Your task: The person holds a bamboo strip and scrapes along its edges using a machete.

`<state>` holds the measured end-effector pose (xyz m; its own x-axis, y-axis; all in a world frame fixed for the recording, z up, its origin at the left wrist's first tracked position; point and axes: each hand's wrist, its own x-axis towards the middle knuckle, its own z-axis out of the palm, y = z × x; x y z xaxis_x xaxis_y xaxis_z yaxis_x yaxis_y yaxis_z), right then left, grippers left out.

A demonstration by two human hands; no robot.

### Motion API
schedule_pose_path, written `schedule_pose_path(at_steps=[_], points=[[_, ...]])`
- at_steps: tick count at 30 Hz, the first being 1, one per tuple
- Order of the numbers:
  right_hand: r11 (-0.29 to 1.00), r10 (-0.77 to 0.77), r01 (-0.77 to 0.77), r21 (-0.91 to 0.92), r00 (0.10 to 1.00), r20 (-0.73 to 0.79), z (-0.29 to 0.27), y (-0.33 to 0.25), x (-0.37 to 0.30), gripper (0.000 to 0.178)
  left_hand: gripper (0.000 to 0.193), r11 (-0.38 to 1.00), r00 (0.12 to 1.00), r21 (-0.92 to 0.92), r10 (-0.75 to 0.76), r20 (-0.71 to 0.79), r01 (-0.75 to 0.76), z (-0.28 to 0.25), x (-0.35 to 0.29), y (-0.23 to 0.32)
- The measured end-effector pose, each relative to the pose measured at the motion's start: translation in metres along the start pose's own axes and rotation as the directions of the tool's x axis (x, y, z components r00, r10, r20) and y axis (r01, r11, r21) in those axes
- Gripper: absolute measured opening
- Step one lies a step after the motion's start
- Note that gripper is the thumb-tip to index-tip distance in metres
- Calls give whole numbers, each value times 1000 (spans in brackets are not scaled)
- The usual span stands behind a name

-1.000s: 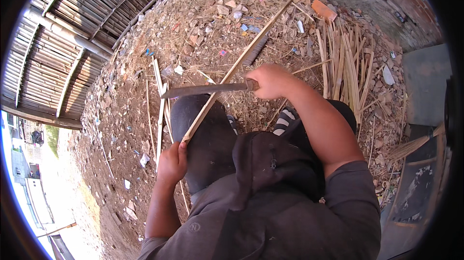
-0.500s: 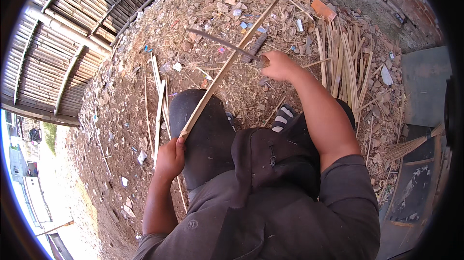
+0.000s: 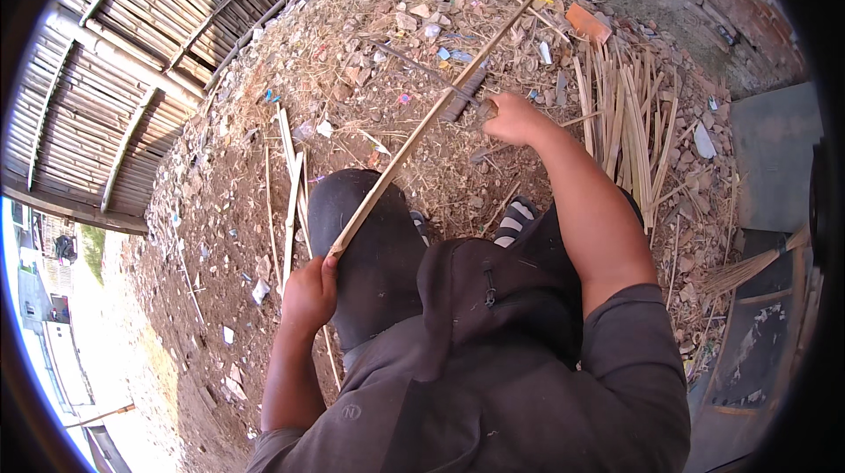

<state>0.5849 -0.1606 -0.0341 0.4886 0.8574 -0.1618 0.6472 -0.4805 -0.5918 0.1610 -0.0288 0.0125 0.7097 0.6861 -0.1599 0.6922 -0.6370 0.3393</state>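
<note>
A long, pale bamboo strip (image 3: 414, 143) runs slantwise from my left hand over my left knee, its far end away to the upper right. My left hand (image 3: 310, 291) is closed around its near end, thumb on top. My right hand (image 3: 515, 119) grips the short handle of a long, thin-bladed knife (image 3: 415, 63). The blade points to the upper left and crosses the strip beyond its middle. Whether the edge touches the strip, I cannot tell. Under the crossing lies a dark ridged block (image 3: 464, 96) on the ground.
Several split bamboo strips (image 3: 635, 121) lie in a pile at right, with a few more (image 3: 290, 200) left of my knee. Rubble and litter cover the ground. A bamboo wall (image 3: 114, 59) stands at left, a broken orange brick (image 3: 588, 22) far right, and a straw broom (image 3: 748, 269) near right.
The knife and my right hand have shifted slightly down and right, and the blade looks more edge-on. The strip's far end has dipped a little to the right. My left hand keeps its grip.
</note>
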Motion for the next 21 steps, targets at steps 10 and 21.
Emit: schedule_pose_path(at_steps=[10, 21], points=[[925, -250, 283, -253, 956, 155, 16, -76, -39, 28, 40, 996, 999, 79, -30, -27, 32, 4, -10, -4], [909, -284, 317, -271, 946, 155, 23, -103, -44, 21, 39, 998, 997, 61, -10, -76, 14, 4, -12, -9]])
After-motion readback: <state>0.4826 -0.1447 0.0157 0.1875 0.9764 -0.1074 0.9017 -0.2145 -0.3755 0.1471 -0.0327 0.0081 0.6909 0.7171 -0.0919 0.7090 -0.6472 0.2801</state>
